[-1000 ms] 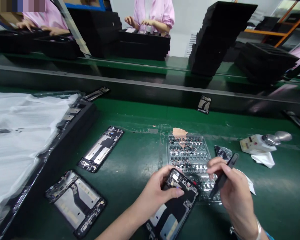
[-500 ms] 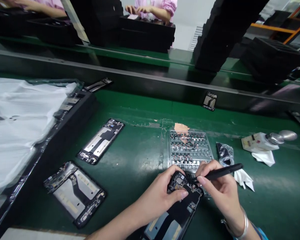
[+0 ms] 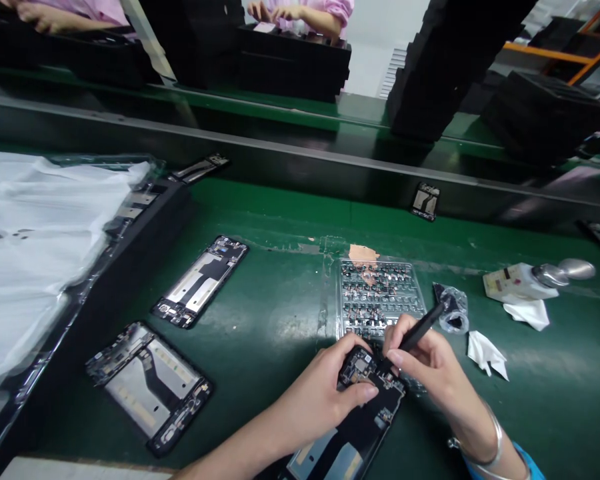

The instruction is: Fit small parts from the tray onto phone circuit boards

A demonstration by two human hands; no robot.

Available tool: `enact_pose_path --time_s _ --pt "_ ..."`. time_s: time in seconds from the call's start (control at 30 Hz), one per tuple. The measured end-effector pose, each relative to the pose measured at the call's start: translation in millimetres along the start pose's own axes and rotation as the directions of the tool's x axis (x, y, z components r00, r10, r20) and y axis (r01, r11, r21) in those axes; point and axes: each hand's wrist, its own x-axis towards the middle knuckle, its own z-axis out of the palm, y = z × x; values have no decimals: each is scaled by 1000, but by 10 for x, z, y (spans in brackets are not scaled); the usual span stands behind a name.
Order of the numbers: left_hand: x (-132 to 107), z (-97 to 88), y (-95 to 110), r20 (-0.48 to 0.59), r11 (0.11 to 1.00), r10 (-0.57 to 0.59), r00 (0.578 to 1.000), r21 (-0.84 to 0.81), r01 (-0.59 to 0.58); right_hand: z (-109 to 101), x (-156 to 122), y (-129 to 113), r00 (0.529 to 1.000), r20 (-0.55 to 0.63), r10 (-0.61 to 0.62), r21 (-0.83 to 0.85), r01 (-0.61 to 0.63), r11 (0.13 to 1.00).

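Observation:
My left hand (image 3: 337,390) grips the upper end of an opened phone frame (image 3: 367,417), its thumb lying across the circuit board. Between the thumb and fingers of my right hand (image 3: 423,363) is a slim black tool (image 3: 423,327), perhaps tweezers; its tip meets the board near the top of the phone, where my fingers partly cover it. Just beyond both hands lies a clear plastic tray (image 3: 420,287) with rows of tiny parts. To the left, two more opened phone frames, one nearer (image 3: 155,387) and one farther (image 3: 203,280), rest on the green bench.
A black tray with white sheeting (image 3: 35,233) fills the left side. On the right are a bottle with a metal top (image 3: 520,283), a small plastic bag (image 3: 453,310) and a white wipe (image 3: 486,353). Co-workers' hands (image 3: 280,13) show behind the raised ledge.
The black tool has tilted more upright, and my right hand has shifted slightly left over the phone's top end. My left hand keeps its hold with barely any movement.

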Motion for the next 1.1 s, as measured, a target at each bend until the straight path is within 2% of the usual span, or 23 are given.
enact_pose_path --time_s 0.1,0.2,0.27,0.33,0.4,0.5,0.7,0.87,1.1 --pt "-6 -8 -1 2 1000 -5 1000 -22 6 -5 -24 0 994 -77 -73 -12 72 997" --pt "-8 -13 -6 -5 1000 -7 1000 -6 6 0 -31 -33 966 -147 -212 -38 208 977" --pt "-2 -11 -18 -38 999 -3 999 40 4 12 -22 -69 959 -114 -260 -137 244 960" --pt "9 -4 -37 -76 997 4 997 74 1 29 -9 -100 971 -7 -241 -318 226 921" --pt "20 2 -60 -98 996 18 995 88 -10 47 3 -117 976 99 -193 -500 216 839" --pt "31 3 -87 -95 994 37 995 108 -27 61 16 -127 969 185 -167 -623 247 742" --pt "40 2 -97 -53 989 30 998 143 -22 44 20 -181 967 250 -51 -709 219 671" --pt "32 6 -92 -19 990 14 1000 143 -11 39 20 -183 965 255 -64 -711 232 664" --pt "38 -15 -89 -31 982 21 999 190 -15 -19 23 -175 955 290 -69 -695 260 670"
